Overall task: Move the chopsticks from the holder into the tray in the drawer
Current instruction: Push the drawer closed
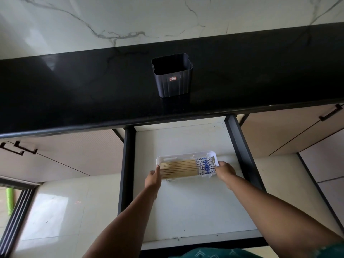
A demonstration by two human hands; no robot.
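Several wooden chopsticks (pixel 186 168) with blue-and-white patterned ends lie side by side in a white tray (pixel 178 156) on the floor of the open drawer (pixel 186 211). My left hand (pixel 153 178) holds the tray's left end. At the right end, my right hand (pixel 224 171) grips the tray, its fingers curled at the rim. The dark ribbed holder (pixel 172 79) stands upright on the black countertop (pixel 74 86); no chopsticks show in it.
The drawer has dark side rails (pixel 242 146) and a white floor. Beige cabinet fronts with black handles (pixel 330 113) flank it on both sides. A marble wall rises behind the counter. A tiled floor and a door track lie at the lower left.
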